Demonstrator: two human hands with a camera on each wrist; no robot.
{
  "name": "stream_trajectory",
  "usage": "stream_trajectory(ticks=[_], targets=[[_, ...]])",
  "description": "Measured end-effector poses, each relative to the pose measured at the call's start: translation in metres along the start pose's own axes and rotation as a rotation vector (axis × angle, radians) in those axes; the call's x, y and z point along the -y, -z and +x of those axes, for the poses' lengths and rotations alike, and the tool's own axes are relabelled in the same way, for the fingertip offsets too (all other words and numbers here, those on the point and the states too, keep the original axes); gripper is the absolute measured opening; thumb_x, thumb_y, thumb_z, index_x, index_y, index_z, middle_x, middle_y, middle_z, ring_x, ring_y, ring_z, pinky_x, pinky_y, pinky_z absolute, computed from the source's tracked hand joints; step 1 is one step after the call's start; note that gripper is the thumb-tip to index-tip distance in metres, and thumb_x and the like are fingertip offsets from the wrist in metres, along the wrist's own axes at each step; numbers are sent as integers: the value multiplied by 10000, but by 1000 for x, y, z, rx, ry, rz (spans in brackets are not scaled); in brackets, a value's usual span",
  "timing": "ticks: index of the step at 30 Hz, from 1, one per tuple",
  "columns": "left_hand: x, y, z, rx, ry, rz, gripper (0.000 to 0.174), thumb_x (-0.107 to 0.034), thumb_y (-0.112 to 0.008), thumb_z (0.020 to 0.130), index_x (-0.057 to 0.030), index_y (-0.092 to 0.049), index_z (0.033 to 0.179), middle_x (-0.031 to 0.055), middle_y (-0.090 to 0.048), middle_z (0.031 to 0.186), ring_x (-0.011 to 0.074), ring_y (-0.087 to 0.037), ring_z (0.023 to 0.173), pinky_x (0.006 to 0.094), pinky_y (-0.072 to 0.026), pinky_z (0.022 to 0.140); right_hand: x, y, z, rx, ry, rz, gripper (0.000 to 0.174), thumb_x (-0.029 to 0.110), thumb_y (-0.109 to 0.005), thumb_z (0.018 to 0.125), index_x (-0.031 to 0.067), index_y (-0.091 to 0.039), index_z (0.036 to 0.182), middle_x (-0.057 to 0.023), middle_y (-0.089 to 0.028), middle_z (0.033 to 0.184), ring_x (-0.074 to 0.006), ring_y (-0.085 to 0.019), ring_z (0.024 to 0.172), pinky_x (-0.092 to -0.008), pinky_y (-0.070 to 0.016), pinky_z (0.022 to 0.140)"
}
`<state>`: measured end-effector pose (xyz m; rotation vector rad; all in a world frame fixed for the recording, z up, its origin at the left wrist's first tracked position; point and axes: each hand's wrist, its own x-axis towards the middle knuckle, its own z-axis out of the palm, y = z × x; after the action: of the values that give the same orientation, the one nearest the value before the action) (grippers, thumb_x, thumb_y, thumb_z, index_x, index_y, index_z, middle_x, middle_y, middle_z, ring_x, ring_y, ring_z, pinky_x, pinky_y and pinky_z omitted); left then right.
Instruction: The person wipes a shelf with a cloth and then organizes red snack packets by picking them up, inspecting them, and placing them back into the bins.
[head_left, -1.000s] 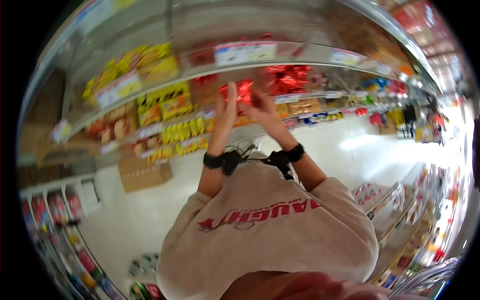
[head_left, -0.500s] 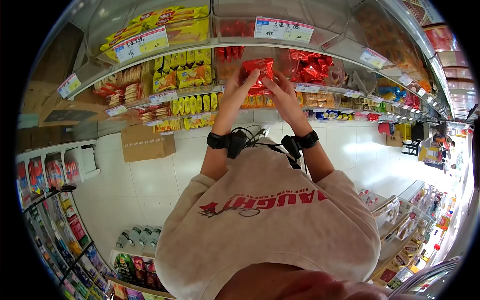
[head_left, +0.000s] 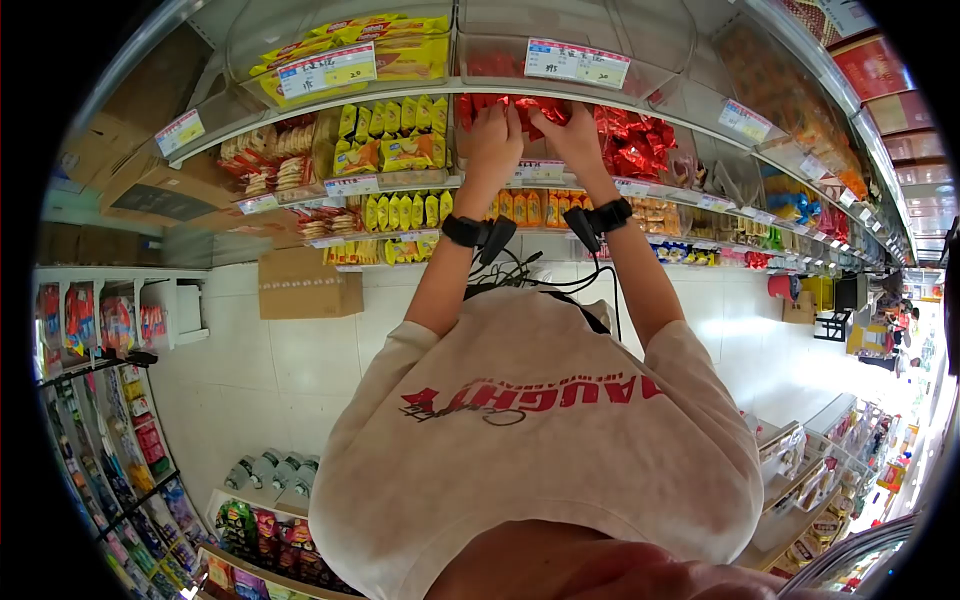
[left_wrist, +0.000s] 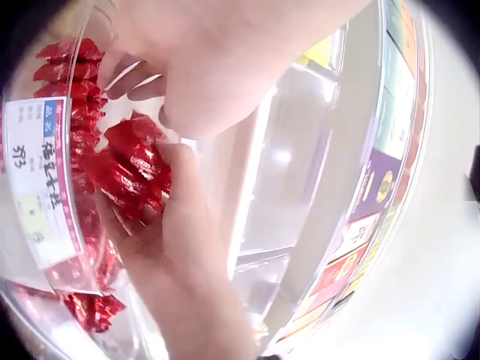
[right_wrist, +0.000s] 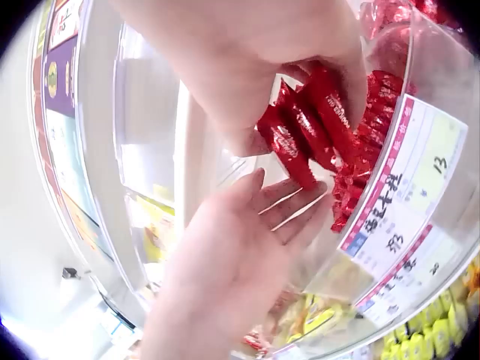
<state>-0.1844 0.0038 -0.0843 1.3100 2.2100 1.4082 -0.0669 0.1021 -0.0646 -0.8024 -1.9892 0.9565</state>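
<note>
Both hands are inside a clear shelf bin of red foil snack packets. In the right wrist view the right hand (right_wrist: pixel 300 45) grips several red packets (right_wrist: pixel 296 139) side by side, thumb on one side and fingers on the other. The left hand (right_wrist: pixel 247 232) lies beneath them with its fingers extended, fingertips right at the lowest packet. Behind the price label (left_wrist: pixel 41 180) in the left wrist view, more red packets (left_wrist: pixel 75 90) stand in a row. From the head view, the left hand (head_left: pixel 492 150) and right hand (head_left: pixel 575 150) reach in close together, hiding most of the held packets.
Yellow snack packs (head_left: pixel 410 150) fill the bin to the left, and loose red packets (head_left: pixel 635 145) the bin to the right. An upper shelf with a price label (head_left: pixel 577 62) overhangs the hands. A cardboard box (head_left: pixel 310 283) stands on the floor at left.
Both hands have moved forward from in front of the shelf into the bin, carrying the red packets. Earlier both hands held them; now the left hand's fingers are extended below the packets.
</note>
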Motion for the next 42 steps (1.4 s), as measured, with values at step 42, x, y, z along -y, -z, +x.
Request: stream_trajectory(ticks=[42], targets=[[20, -21, 3, -70, -341, 409, 175, -156, -651, 821, -27, -661, 937, 141, -622, 1063, 349, -554, 1086, 489, -443, 950, -30, -12, 45, 275, 10, -499, 548, 525, -544, 922, 79, -620, 1232, -159, -656, 1236, -351, -606, 1130, -423, -467, 967]])
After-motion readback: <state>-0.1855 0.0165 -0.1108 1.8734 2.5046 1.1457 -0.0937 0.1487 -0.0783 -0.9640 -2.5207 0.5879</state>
